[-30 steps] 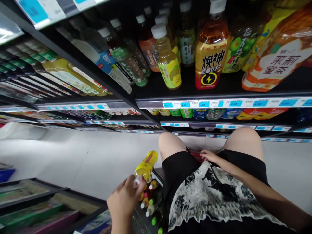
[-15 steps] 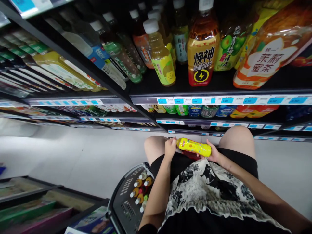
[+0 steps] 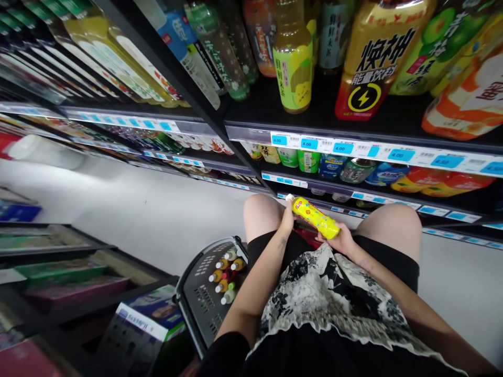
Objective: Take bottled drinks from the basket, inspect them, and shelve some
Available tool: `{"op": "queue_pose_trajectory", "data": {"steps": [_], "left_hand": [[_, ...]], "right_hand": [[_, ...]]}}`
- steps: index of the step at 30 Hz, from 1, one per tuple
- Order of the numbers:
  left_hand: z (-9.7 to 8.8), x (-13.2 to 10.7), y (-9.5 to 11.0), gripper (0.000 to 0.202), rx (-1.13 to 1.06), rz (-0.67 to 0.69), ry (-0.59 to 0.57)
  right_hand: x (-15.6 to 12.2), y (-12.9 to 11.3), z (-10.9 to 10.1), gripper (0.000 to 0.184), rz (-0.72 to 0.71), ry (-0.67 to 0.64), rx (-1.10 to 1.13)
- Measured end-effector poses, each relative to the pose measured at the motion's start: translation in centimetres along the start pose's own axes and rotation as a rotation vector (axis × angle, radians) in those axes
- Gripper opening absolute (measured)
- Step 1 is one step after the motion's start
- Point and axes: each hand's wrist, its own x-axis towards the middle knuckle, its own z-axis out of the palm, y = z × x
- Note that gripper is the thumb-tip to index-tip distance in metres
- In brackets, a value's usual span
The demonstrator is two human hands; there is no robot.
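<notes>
Across my lap, between my knees, lies a yellow-labelled drink bottle (image 3: 315, 217), tilted with its white cap toward the upper left. My left hand (image 3: 288, 217) grips it near the neck and cap, fingers partly hidden. Its bottom end rests in my right hand (image 3: 341, 239), which is wrapped round the base. Something red shows behind the bottle, too covered to name. To the left of my left arm stands a grey shopping basket (image 3: 196, 288) holding several capped drink bottles (image 3: 226, 275).
In front runs a black shelf (image 3: 251, 112) with drink bottles, among them a yellow-green tea bottle (image 3: 293, 68) and a gold-and-red energy drink bottle (image 3: 377, 68). Price tags (image 3: 340, 148) line its edge. Boxes (image 3: 145, 314) sit on a rack at lower left.
The bottle has tipped, its cap end rising toward the upper left, and my left hand has moved up with it. The white cap now shows. The view has shifted downward and turned slightly.
</notes>
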Motion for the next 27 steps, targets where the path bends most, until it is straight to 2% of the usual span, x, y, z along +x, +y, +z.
{"op": "queue_pose_trajectory", "data": {"steps": [3,6,8,13,21,27], "left_hand": [[1.4,0.4,0.3,0.074,-0.181,-0.023,-0.105],[2.3,0.3,1.0,0.076,-0.307,0.021,-0.207],[2.8,0.2,1.3,0.073,-0.342,0.047,-0.256],[4.2,0.2,1.5,0.072,-0.341,0.088,-0.290],[5.5,-0.4,2.6,0.078,-0.339,0.097,-0.329],[5.9,-0.4,2.7,0.064,-0.370,0.104,-0.317]], "right_hand": [[0.2,-0.3,-0.9,0.067,0.051,-0.103,-0.016],[0.3,-0.1,-1.8,0.084,0.089,-0.287,-0.112],[0.2,0.2,-2.2,0.089,0.074,-0.335,-0.153],[0.1,1.0,-2.3,0.083,-0.025,-0.255,-0.155],[-0.3,-0.1,-1.9,0.076,-0.038,-0.218,-0.188],[-0.2,-0.7,-1.2,0.076,-0.037,-0.161,-0.195]]}}
